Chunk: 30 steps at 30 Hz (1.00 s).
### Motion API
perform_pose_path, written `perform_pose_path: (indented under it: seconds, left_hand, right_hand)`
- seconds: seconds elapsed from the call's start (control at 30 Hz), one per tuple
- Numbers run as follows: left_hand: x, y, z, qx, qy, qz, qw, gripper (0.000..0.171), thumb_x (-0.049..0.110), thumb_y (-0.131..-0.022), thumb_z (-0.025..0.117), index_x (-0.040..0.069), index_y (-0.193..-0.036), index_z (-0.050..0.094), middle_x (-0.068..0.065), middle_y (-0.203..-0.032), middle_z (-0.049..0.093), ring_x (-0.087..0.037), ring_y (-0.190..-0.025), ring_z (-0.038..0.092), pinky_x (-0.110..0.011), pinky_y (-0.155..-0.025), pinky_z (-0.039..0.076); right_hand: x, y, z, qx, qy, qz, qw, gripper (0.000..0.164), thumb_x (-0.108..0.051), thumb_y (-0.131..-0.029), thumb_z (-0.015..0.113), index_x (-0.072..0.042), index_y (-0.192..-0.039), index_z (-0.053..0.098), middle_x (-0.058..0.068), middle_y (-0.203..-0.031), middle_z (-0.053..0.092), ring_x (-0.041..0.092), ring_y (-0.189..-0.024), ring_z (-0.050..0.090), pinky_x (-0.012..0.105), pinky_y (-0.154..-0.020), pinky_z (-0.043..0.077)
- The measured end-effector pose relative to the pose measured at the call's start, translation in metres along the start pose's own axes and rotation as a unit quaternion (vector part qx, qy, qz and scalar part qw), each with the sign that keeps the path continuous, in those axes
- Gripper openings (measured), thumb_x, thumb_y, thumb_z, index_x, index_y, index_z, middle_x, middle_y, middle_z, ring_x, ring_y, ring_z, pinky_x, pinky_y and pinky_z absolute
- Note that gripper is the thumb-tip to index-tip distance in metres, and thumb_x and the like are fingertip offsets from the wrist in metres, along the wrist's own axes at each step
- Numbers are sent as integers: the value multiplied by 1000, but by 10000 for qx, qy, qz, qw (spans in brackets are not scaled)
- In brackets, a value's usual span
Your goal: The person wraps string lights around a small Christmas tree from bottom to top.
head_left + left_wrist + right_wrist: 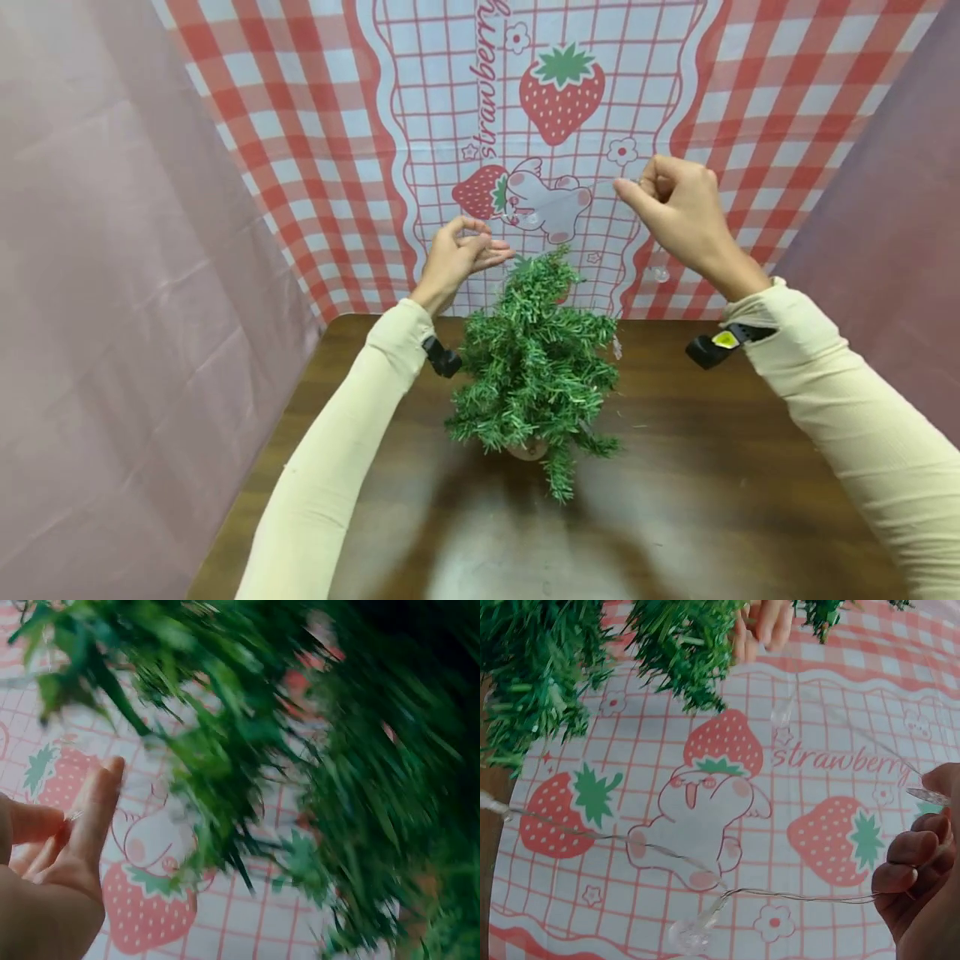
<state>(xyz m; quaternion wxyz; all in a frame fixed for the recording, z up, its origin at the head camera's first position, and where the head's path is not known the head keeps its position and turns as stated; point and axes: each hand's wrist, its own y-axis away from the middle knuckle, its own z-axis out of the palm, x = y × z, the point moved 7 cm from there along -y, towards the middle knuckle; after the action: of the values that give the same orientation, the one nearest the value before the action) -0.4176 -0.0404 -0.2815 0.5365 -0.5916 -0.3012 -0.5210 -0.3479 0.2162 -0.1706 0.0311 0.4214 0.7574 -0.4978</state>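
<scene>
A small green artificial Christmas tree point(532, 367) stands upright on the table. Above and to its right, my right hand point(686, 212) pinches a string of fairy lights, with a clear piece of it point(926, 796) between thumb and forefinger. The thin wire point(810, 897) leaves the curled fingers and carries a clear bulb point(692, 935), which dangles below that hand. Left of the treetop, my left hand point(465, 254) pinches the light string between thumb and finger. A faint stretch of wire spans both hands behind the treetop. In the left wrist view, blurred branches point(225, 742) fill much of the frame.
The brown wooden table point(375, 533) lies below, shiny in front of the tree. Behind it hangs a red-and-white checked strawberry cloth point(442, 92). Pinkish curtains point(150, 292) flank both sides. A small pale ornament-like thing point(617, 347) shows at the tree's right edge.
</scene>
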Motion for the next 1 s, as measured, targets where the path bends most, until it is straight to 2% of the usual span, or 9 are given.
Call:
perform_pose_path:
  seconds: [0.07, 0.17, 0.27, 0.4, 0.5, 0.63, 0.8, 0.9, 1.0]
  left_hand:
    - [-3, -7, 2, -117, 312, -182, 9993, 13, 0, -103, 48, -4, -115, 50, -31, -115, 65, -33, -110, 67, -31, -95, 54]
    - [-8, -16, 2, -310, 308, -255, 9987, 16, 2, -104, 48, -6, -117, 48, -26, -124, 64, -28, -120, 62, -26, -102, 48]
    - [-20, -21, -5, -371, 190, -399, 9983, 19, 4, -104, 48, -8, -119, 46, -26, -129, 61, -27, -125, 58, -26, -106, 44]
    - [-38, -13, -22, -186, 45, -644, 9977, 17, 4, -104, 48, -5, -119, 47, -27, -125, 63, -30, -122, 60, -30, -104, 47]
    - [-41, -6, -32, 50, 92, -506, 9987, 15, 3, -104, 47, -4, -118, 48, -28, -114, 66, -33, -114, 65, -33, -98, 52]
    - [-33, 7, -50, 221, 18, -88, 9997, 12, 3, -105, 45, -3, -115, 48, -27, -99, 68, -35, -103, 69, -37, -94, 55]
    - [-28, 21, -60, 240, -970, 431, 9941, 14, 2, -106, 42, -8, -115, 48, -32, -94, 65, -40, -103, 68, -36, -95, 54]
    - [-31, 29, -68, 396, -1712, 591, 9827, 16, 3, -105, 44, -9, -115, 49, -32, -97, 66, -39, -104, 67, -34, -97, 53]
    - [-35, 38, -77, 596, -2240, 604, 9709, 13, 4, -105, 45, -4, -113, 52, -26, -99, 69, -34, -102, 69, -35, -96, 53]
  right_hand:
    - [-16, 1, 1, 96, -126, -89, 9998, 38, -20, -96, 66, 2, -71, 47, 6, -52, 38, 7, -47, 28, 26, -52, 28]
    - [-24, 4, 3, 72, -179, -102, 9998, 36, -17, -96, 65, 2, -72, 48, 7, -52, 38, 6, -47, 28, 26, -49, 26]
    - [-9, 5, 8, -145, -51, -30, 9999, 36, -26, -98, 65, -2, -75, 52, 8, -53, 42, 10, -46, 31, 26, -47, 27]
    - [3, 9, 15, -696, 220, 18, 9973, 36, -38, -98, 63, -7, -80, 56, 7, -57, 49, 14, -48, 36, 26, -46, 31]
    - [7, 12, 18, -1147, 383, 70, 9926, 35, -41, -98, 62, -9, -84, 57, 8, -59, 50, 16, -49, 37, 26, -48, 32]
    - [12, 14, 26, -1669, 552, 205, 9842, 34, -42, -99, 60, -10, -85, 57, 7, -60, 51, 15, -49, 37, 28, -51, 34]
    - [25, 20, 34, -2170, 855, 363, 9717, 34, -43, -100, 58, -10, -92, 58, 7, -66, 53, 18, -53, 42, 30, -52, 38]
    - [33, 25, 42, -2456, 1082, 291, 9629, 28, -36, -101, 58, -9, -94, 59, 8, -67, 54, 19, -54, 44, 30, -52, 39]
    - [41, 30, 51, -2758, 1303, 227, 9521, 22, -28, -101, 59, -7, -94, 61, 7, -70, 58, 18, -53, 48, 30, -52, 42]
